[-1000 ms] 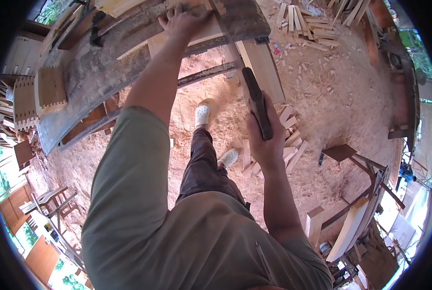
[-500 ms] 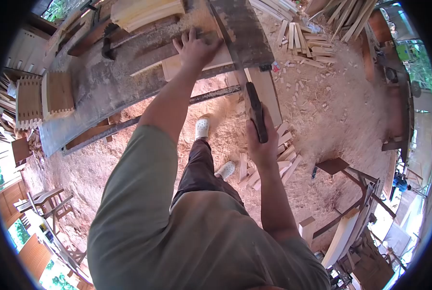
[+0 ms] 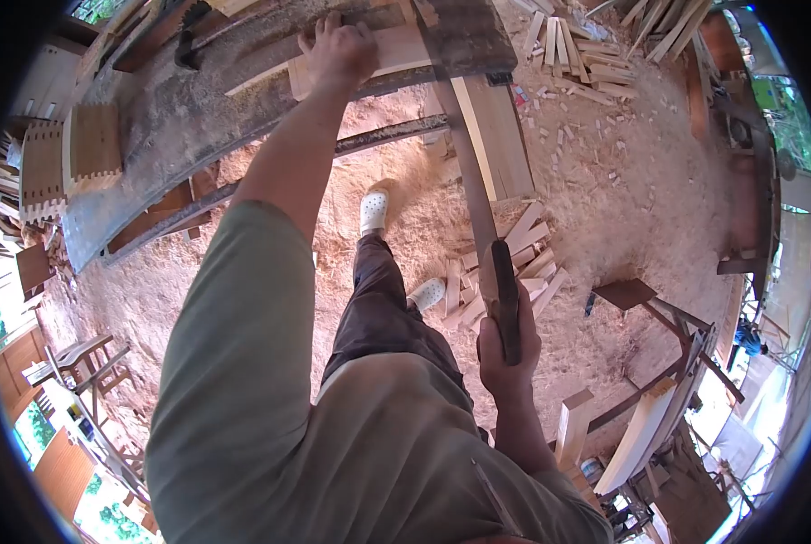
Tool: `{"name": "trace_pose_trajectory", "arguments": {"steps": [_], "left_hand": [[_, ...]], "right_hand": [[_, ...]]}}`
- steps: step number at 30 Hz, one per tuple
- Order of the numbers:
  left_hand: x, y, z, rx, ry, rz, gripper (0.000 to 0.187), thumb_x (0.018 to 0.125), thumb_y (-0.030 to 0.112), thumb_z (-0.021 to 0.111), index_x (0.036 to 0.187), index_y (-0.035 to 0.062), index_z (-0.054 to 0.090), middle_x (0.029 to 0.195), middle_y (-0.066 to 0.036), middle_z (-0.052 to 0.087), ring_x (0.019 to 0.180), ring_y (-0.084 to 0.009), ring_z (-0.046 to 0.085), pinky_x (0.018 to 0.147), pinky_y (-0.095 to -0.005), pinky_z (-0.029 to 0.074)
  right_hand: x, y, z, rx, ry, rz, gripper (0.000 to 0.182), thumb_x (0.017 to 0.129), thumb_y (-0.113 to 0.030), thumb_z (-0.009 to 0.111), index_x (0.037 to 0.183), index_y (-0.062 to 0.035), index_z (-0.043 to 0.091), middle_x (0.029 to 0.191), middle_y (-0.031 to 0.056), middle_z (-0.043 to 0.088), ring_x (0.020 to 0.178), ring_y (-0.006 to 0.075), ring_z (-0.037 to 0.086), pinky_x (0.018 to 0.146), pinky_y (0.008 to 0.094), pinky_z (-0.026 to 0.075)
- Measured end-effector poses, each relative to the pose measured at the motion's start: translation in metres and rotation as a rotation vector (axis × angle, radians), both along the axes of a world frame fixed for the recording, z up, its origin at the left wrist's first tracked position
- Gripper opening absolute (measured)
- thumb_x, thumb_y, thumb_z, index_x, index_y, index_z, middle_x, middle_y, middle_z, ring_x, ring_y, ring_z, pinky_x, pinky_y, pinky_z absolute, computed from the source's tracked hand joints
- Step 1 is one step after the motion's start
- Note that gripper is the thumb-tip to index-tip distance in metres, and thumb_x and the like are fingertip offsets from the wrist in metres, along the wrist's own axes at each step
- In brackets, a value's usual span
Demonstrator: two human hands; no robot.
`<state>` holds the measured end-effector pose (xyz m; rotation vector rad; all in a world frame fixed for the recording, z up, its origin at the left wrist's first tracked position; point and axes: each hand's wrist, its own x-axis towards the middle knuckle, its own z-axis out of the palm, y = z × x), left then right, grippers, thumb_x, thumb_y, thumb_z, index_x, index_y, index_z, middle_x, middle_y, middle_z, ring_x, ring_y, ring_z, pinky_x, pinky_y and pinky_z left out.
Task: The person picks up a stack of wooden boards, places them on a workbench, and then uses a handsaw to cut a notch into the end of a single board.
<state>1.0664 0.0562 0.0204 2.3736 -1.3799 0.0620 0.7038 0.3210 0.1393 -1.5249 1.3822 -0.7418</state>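
My right hand [image 3: 525, 344] is wrapped round the dark handle of a handsaw [image 3: 474, 172]. Its long blade runs up and away from me to the right end of a workbench [image 3: 183, 127], crossing a pale wooden board [image 3: 396, 51] there. The far end of the blade is partly blurred, so the cut itself does not show clearly. With fingers bent over its far side, my left hand [image 3: 340, 56] holds the board down on the bench, left of the blade.
Box-jointed wooden pieces [image 3: 93, 145] stand at the bench's left end. Offcuts [image 3: 532, 258] lie on the sawdust-covered floor near my feet. A stack of sticks [image 3: 582, 54] is at the upper right, with a wooden frame [image 3: 686, 354] lower right. A thick plank [image 3: 496, 136] stands below the bench end.
My right hand has drawn the saw back toward my body, showing more blade below the bench edge. My left hand stays on the board; the view has shifted slightly.
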Motion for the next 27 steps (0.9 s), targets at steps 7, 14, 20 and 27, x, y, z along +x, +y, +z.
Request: {"name": "trace_pose_trajectory", "arguments": {"steps": [7,14,20,27], "left_hand": [[0.007,-0.005,-0.008,-0.028,0.029,0.020,0.055,0.099,0.038,0.035,0.125,0.0011,0.066,0.154,-0.010,0.042,0.145,-0.0272,0.035,0.120,-0.0529,0.016],[0.003,-0.002,-0.003,-0.017,-0.045,-0.030,0.047,0.097,0.034,0.040,0.105,0.0026,0.073,0.142,-0.013,0.052,0.140,-0.0288,0.036,0.116,-0.0543,0.022],[-0.004,0.000,0.011,-0.026,-0.013,-0.001,0.048,0.097,0.036,0.040,0.107,0.0013,0.073,0.140,-0.015,0.053,0.140,-0.0298,0.036,0.116,-0.0538,0.022],[-0.002,-0.001,0.006,-0.040,0.000,-0.004,0.046,0.097,0.034,0.041,0.110,0.0032,0.072,0.141,-0.013,0.052,0.140,-0.0303,0.036,0.116,-0.0550,0.021]], "right_hand": [[0.078,-0.118,-0.012,-0.034,-0.029,0.045,0.055,0.093,-0.010,0.062,0.142,0.0069,0.043,0.103,0.0189,0.067,0.089,0.0205,0.067,0.079,0.0305,0.053],[-0.006,-0.001,-0.008,0.096,-0.073,-0.047,0.055,0.093,-0.008,0.061,0.142,0.0071,0.042,0.111,0.0177,0.066,0.095,0.0183,0.066,0.083,0.0307,0.053],[0.060,-0.104,-0.021,-0.008,-0.063,-0.001,0.050,0.093,-0.011,0.061,0.139,0.0018,0.047,0.096,0.0140,0.065,0.082,0.0165,0.062,0.077,0.0332,0.051],[0.031,-0.066,-0.026,0.072,-0.058,-0.024,0.054,0.092,-0.010,0.061,0.142,0.0032,0.045,0.113,0.0169,0.066,0.097,0.0203,0.065,0.084,0.0328,0.052]]}}
